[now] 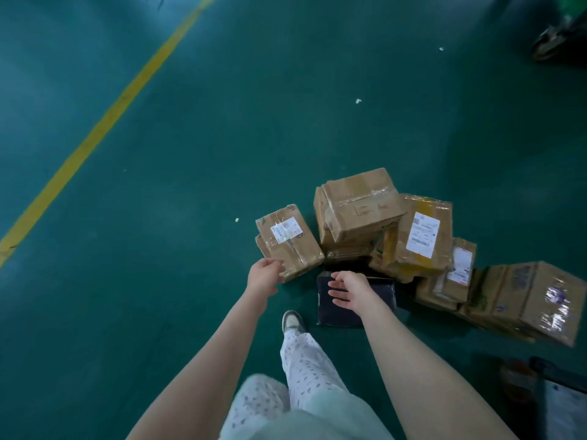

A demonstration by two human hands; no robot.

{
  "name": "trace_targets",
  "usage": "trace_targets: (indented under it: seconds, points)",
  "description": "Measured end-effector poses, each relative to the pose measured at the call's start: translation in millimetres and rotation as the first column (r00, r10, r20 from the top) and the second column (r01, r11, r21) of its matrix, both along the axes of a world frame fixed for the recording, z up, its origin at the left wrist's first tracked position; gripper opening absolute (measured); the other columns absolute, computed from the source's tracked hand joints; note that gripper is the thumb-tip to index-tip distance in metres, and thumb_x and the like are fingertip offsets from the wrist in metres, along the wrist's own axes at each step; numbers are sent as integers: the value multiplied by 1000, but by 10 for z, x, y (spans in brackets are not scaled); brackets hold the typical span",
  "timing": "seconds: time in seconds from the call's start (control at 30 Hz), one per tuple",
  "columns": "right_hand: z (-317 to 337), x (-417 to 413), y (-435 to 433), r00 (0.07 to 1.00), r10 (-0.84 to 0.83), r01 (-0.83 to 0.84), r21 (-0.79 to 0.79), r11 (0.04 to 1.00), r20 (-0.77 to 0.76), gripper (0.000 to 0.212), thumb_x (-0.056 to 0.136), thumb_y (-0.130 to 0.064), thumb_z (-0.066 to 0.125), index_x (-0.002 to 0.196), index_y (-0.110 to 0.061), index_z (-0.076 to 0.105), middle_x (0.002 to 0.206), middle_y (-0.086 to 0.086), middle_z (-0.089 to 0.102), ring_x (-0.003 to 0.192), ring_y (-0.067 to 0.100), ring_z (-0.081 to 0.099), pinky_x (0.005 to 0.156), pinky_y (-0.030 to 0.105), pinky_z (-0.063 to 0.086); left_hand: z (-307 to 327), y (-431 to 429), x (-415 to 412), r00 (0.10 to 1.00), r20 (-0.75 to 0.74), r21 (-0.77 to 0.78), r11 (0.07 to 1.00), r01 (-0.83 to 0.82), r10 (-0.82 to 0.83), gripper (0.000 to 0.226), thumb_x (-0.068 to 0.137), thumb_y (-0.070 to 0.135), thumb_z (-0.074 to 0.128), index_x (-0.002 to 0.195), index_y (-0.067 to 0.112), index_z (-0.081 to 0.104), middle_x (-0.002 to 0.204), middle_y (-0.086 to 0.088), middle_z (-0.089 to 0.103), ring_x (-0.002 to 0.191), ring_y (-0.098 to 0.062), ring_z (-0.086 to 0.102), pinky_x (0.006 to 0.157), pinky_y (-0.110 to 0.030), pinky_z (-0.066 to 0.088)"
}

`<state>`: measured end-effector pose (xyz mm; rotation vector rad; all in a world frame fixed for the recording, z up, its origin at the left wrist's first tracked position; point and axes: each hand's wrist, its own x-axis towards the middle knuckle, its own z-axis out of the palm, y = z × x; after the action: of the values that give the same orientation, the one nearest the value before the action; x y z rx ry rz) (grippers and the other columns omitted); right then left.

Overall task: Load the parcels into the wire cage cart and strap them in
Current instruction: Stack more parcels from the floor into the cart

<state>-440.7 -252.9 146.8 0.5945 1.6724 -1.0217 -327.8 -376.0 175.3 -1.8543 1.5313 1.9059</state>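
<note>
Forearms [206, 360] are stretching down, left hand [265, 276], grip loose, touching the near end of the labelled box [289, 241] (lying lengthwise away), right hand [347, 290] hovering spread open alongside.

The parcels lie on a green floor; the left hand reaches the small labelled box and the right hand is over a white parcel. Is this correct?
Not fully. The head view shows the parcel under the right hand is dark, nearly black, not white. The rest holds: green floor, left hand at the small labelled box.
</note>
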Motion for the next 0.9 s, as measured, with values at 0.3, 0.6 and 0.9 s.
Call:
trace_targets:
  seconds: [0.3,0.6,0.9]
  points:
    - [-632,-81,-559,997,75,-77,101,992,21,23,96,-13,45,114,-8,58,89,5,60,73,18,57,68,31,47,-655,-958,-352,972,126,38,981,193,-196,16,94,12,44,95,17,59,100,-2,60,77,-14,54,64,-27,41]
    - [-1922,-218,-1240,982,-168,151,182,972,83,16,97,-12,44,105,-9,57,98,8,59,87,22,57,85,38,50,-1888,-1788,-1066,869,131,71,879,471,-477,14,95,16,46,102,15,58,98,-1,59,75,-11,54,59,-21,39]
    - [-3508,16,-1453,904,-415,426,310,850,-104,33,93,-15,46,124,-7,51,107,9,48,92,23,46,95,44,46,-3276,-2208,-1346,827,152,41,839,542,-542,17,96,14,45,103,14,60,96,-1,59,75,-11,55,66,-25,44]
